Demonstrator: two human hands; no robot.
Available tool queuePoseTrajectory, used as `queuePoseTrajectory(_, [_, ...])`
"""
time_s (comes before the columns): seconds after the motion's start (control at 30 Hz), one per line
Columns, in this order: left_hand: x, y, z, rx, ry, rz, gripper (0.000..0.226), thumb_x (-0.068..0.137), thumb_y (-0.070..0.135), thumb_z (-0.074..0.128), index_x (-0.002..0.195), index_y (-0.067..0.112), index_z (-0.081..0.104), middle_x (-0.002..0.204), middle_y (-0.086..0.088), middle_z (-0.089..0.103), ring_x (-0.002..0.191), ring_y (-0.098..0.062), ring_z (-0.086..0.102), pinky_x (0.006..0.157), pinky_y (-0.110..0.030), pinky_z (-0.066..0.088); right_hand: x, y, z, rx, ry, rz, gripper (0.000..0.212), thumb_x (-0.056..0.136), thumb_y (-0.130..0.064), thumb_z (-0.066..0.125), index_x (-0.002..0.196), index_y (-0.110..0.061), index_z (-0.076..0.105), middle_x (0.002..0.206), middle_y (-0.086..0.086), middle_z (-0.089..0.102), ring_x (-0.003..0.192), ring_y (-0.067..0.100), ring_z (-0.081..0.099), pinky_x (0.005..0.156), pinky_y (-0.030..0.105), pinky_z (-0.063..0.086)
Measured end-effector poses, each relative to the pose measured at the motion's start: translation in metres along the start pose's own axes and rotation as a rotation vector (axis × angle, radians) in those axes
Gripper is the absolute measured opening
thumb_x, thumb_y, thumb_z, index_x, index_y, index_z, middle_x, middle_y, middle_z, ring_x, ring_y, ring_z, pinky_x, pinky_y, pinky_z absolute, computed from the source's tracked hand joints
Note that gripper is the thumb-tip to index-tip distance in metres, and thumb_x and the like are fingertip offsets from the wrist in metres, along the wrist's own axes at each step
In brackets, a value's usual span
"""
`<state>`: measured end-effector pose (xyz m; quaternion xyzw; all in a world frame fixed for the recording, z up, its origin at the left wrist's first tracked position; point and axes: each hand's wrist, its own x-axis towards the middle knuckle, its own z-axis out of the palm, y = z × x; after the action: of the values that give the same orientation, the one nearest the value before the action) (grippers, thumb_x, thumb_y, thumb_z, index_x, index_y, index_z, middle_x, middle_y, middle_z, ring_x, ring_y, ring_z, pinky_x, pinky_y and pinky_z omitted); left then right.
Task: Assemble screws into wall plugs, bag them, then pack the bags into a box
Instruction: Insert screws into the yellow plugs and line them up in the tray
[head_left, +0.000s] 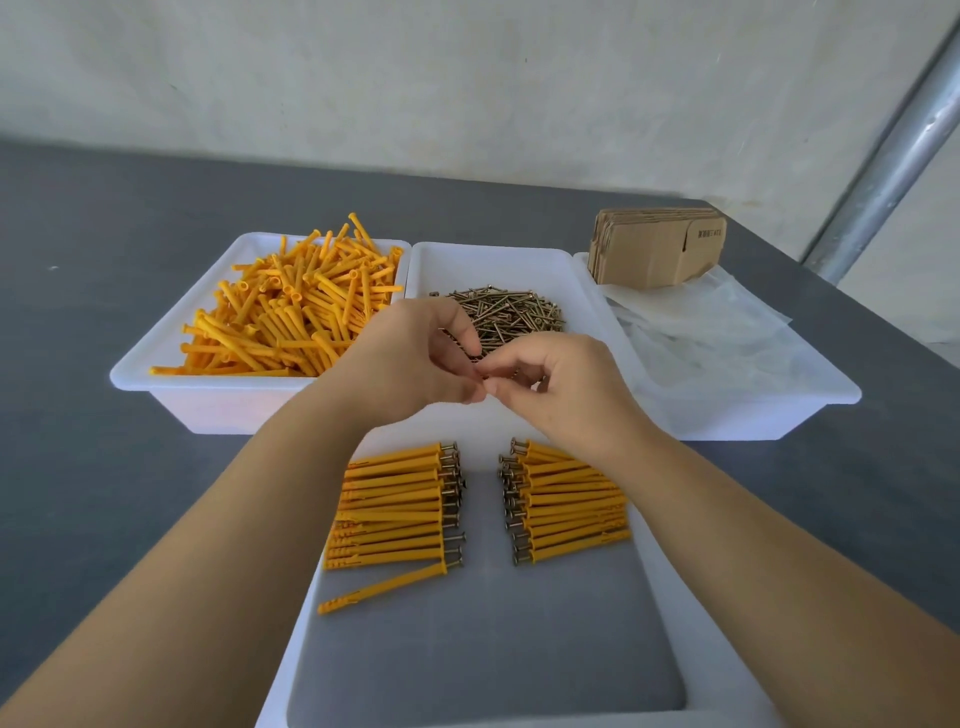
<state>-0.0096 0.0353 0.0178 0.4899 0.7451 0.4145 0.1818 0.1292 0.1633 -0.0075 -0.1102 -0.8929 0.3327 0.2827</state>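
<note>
My left hand (410, 358) and my right hand (561, 384) meet fingertip to fingertip over the near edge of the middle tray (431, 265), which holds a heap of brass screws (511, 314). Both hands pinch screws between them; what else they hold is hidden. The left tray (156, 379) is piled with loose orange wall plugs (291, 306). In the near tray (670, 587) lie two rows of assembled plugs with screws: the left row (395, 506) and the right row (569, 501), screw heads facing inward. One assembled plug (382, 587) lies apart below the left row.
The right tray (810, 410) holds clear plastic bags (711, 327) and a stack of flat cardboard boxes (657, 252). All trays sit on a grey table (78, 312). A metal pole (893, 161) slants at the far right before a pale wall.
</note>
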Motion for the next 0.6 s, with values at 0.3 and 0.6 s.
queuePoseTrajectory(0.3, [0.003, -0.007, -0.011, -0.049, 0.475, 0.029, 0.051, 0.071, 0.068, 0.074, 0.072, 0.018, 0.063, 0.057, 0.007, 0.056, 0.048, -0.001, 0.046, 0.044, -0.019, 0.037, -0.005, -0.011, 0.006, -0.177, -0.161, -0.081, 0.009, 0.082, -0.012, 0.076, 0.089, -0.017, 0.075, 0.084, -0.009, 0.067, 0.071, 0.004, 0.061, 0.066, 0.016, 0.048])
queuePoseTrajectory(0.6, [0.018, -0.048, -0.017, 0.364, 0.648, -0.202, 0.022, 0.095, 0.03, 0.059, 0.109, 0.015, 0.07, 0.117, -0.006, 0.066, 0.093, -0.022, 0.06, 0.066, -0.028, 0.044, -0.007, -0.022, 0.048, -0.454, -0.407, -0.18, 0.017, 0.094, -0.013, 0.055, 0.101, -0.011, 0.07, 0.1, 0.006, 0.06, 0.095, 0.023, 0.056, 0.082, 0.039, 0.047])
